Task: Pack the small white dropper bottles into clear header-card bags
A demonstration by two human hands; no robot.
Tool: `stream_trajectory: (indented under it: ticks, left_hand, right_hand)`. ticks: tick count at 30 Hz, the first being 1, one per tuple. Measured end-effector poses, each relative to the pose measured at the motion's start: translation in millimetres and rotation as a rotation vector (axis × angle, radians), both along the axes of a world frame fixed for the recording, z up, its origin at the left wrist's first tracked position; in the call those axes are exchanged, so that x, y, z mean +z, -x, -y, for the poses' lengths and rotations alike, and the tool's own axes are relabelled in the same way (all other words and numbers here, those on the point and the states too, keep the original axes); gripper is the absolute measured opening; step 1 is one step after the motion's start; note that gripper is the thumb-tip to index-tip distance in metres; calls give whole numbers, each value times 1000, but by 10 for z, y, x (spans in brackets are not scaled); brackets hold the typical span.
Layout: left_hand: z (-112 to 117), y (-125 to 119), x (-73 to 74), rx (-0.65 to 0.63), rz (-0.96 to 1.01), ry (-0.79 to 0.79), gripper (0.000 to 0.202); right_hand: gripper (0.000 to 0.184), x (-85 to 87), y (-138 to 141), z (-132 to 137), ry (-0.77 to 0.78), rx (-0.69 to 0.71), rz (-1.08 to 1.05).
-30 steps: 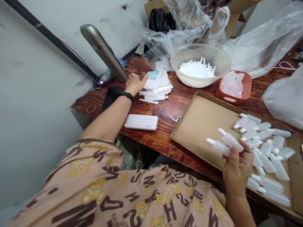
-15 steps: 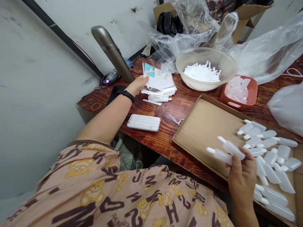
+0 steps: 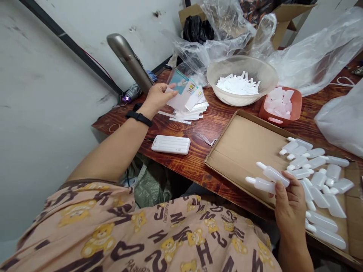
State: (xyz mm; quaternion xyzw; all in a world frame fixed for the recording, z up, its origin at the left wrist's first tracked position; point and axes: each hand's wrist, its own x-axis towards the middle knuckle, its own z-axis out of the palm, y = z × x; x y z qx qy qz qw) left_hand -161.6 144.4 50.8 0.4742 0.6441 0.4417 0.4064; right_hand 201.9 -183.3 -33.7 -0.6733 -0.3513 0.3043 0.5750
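My left hand pinches the near-left edge of a clear plastic bag with a blue and white printed card in it. That bag is tilted up over a stack of similar white bags on the wooden table. My right hand grips two small translucent bottles side by side, their white caps pointing left. They are held above a shallow cardboard tray. Several more such bottles lie loose in the tray's right part, some partly hidden behind my right hand.
A white power bank lies near the table's front edge. Behind the tray stand a frosted bowl of white strips and an orange basket of small translucent pieces. Clear plastic sheeting spreads across the back. A grey cylindrical device leans at the left.
My left hand has drawn the top bag leftward and towards me, lifting it off the stack. My right hand still holds the two bottles, almost unmoved. The view has shifted slightly.
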Motion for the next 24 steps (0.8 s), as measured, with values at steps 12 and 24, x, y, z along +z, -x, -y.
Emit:
stream_trajectory:
  ticks: [12, 24]
  left_hand:
    - [1591, -1469, 183, -251, 964, 166, 41]
    - [2026, -2205, -83, -50, 1361, 415, 52]
  right_hand:
    - [47, -16, 181, -133, -141, -64, -84]
    - [41, -28, 89, -345, -528, -566, -61]
